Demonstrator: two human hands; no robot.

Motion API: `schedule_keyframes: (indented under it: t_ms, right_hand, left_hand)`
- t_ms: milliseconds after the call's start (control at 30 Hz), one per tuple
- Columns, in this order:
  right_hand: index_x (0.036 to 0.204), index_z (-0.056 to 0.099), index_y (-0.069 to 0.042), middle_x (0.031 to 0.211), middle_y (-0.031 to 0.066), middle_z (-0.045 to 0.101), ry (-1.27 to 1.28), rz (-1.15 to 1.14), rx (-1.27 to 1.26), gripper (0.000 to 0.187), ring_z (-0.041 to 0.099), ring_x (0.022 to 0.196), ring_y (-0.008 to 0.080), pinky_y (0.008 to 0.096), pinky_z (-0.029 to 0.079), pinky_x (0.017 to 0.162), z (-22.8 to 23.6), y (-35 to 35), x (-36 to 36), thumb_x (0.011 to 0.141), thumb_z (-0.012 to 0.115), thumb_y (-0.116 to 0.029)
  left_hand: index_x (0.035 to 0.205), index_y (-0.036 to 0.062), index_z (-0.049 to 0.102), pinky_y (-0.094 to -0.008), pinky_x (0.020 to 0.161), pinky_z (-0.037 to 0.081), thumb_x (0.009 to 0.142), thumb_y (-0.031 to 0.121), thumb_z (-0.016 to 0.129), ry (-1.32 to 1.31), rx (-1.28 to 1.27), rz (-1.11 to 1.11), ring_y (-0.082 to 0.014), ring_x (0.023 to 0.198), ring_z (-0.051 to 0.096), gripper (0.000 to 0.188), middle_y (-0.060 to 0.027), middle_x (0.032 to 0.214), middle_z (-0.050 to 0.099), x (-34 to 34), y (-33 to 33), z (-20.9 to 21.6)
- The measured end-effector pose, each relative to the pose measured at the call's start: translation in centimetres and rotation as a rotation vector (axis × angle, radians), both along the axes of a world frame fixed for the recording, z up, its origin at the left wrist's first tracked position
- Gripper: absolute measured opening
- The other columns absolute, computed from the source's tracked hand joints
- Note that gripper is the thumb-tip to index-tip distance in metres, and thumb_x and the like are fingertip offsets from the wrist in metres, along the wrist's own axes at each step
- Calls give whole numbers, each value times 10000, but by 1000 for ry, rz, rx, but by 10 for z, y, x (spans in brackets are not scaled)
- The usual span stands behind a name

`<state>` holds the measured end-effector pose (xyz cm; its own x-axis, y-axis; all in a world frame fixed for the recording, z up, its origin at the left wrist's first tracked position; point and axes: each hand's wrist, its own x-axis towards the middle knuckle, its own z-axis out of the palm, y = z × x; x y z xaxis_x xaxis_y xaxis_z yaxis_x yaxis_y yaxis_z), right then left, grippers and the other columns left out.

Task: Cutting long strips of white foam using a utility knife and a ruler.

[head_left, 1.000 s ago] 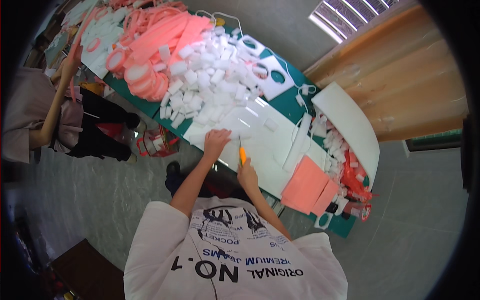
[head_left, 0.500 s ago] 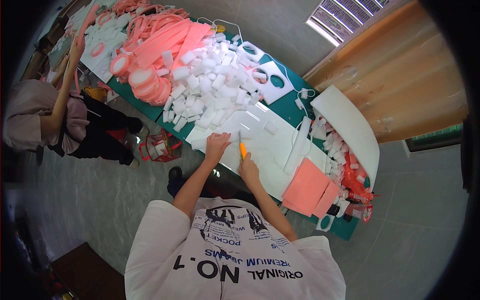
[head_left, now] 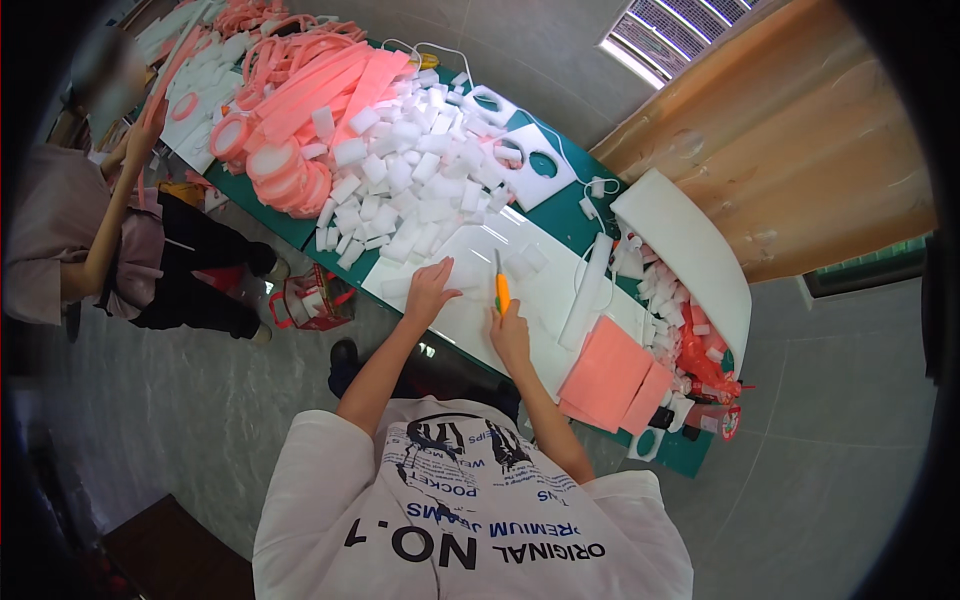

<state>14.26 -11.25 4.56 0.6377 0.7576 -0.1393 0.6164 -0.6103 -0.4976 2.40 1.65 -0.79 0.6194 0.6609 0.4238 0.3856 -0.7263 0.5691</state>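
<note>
My right hand grips an orange utility knife, its narrow blade pointing away from me over the white board. To its left, my left hand lies with fingers stretched out and the thumb apart. Those fingers rest at a white foam strip, which the hand partly hides. Just right of the blade are small white foam pieces, faint against the glossy board; how many cannot be made out.
A heap of white foam blocks and pink foam rings covers the far left. A white foam bar and pink foam sheets lie to the right. Another person stands at left beside a red bag.
My right hand has carried the knife to the right, away from my left hand. My left fingers have straightened and the thumb has spread. Foam beside the blade has shifted right.
</note>
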Motion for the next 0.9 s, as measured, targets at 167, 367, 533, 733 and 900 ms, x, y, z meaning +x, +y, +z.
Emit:
schedule_keyframes:
  t_ms: [167, 367, 533, 733, 900]
  right_hand:
    - [898, 342, -1, 580, 246, 523, 40, 128, 33, 303, 535, 538, 419, 483, 423, 453, -1, 0, -36, 827, 474, -264]
    - [887, 337, -3, 573, 248, 520, 53, 154, 18, 288, 535, 540, 419, 483, 420, 449, -14, 3, -53, 826, 482, -244]
    - [890, 328, -8, 571, 261, 512, 37, 109, -9, 291, 530, 545, 432, 487, 415, 447, -16, 4, -63, 824, 488, -242]
    - [890, 322, -8, 560, 270, 508, 116, 107, 28, 286, 519, 534, 442, 496, 404, 448, -18, 3, -62, 825, 486, -233]
    - [880, 326, -12, 536, 262, 503, 121, 101, 85, 269, 513, 518, 441, 500, 395, 439, -19, 3, -60, 828, 481, -227]
  left_hand:
    - [1063, 72, 525, -364, 813, 318, 655, 248, 644, 73, 185, 125, -182, 910, 474, 460, -14, 1040, 539, -16, -4, 3]
    - [1024, 152, 580, -339, 796, 304, 675, 268, 625, 105, 86, 186, -174, 875, 457, 370, 34, 1003, 544, -18, -5, -7]
    - [1013, 149, 591, -328, 792, 301, 668, 240, 641, 94, 46, 196, -170, 869, 461, 360, 38, 1001, 551, -19, -7, -8]
    - [1017, 144, 592, -317, 788, 304, 669, 257, 638, 46, 13, 190, -158, 848, 462, 368, 41, 972, 571, -19, -4, -13]
    - [1005, 134, 594, -311, 785, 306, 658, 248, 648, 28, 12, 191, -151, 847, 469, 369, 37, 980, 574, -19, -5, -14]
